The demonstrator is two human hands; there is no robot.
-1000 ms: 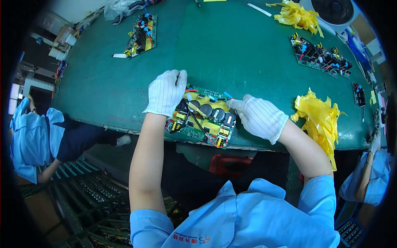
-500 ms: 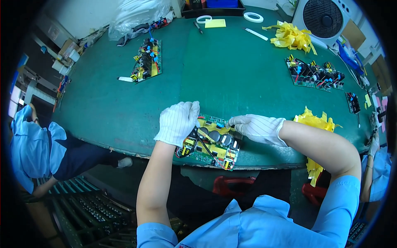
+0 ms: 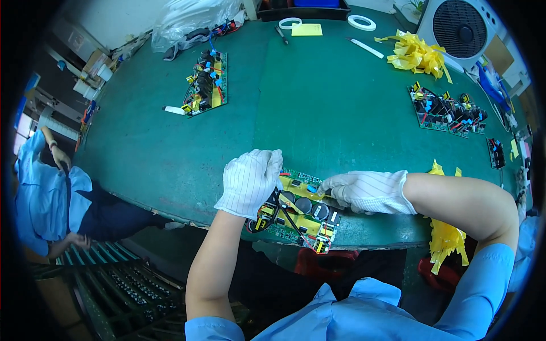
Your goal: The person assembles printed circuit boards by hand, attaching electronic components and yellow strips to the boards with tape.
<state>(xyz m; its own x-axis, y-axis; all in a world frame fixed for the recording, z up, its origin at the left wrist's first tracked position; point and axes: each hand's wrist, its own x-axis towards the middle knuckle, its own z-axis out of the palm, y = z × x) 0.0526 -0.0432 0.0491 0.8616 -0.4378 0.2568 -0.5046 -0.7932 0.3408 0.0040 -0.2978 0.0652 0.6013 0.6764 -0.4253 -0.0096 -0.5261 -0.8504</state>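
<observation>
A green circuit board (image 3: 307, 207) lies at the table's near edge, tilted a little, with round black capacitors, dark wires and strips of yellow tape across it. My left hand (image 3: 250, 183), in a white striped glove, is closed on the board's upper left corner; its fingertips are partly hidden. From the right, my right hand (image 3: 367, 192), gloved alike, reaches over the board's right end. Its thumb and fingers are pinched together at the yellow tape (image 3: 311, 189) beside the capacitors.
More boards with parts stand at the far left (image 3: 206, 85) and right (image 3: 446, 111). Yellow tape strips lie in a heap (image 3: 418, 54) and hang off the near edge (image 3: 446, 244). Tape rolls (image 3: 362, 23), a cutter (image 3: 365, 48) and a fan (image 3: 459, 28) are farther back. Another person (image 3: 51, 187) sits left.
The view has shifted slightly, so the table's things appear lower and farther right. My right fingers stay at the board's right part, the hand turned a little. The person at left has moved their arms.
</observation>
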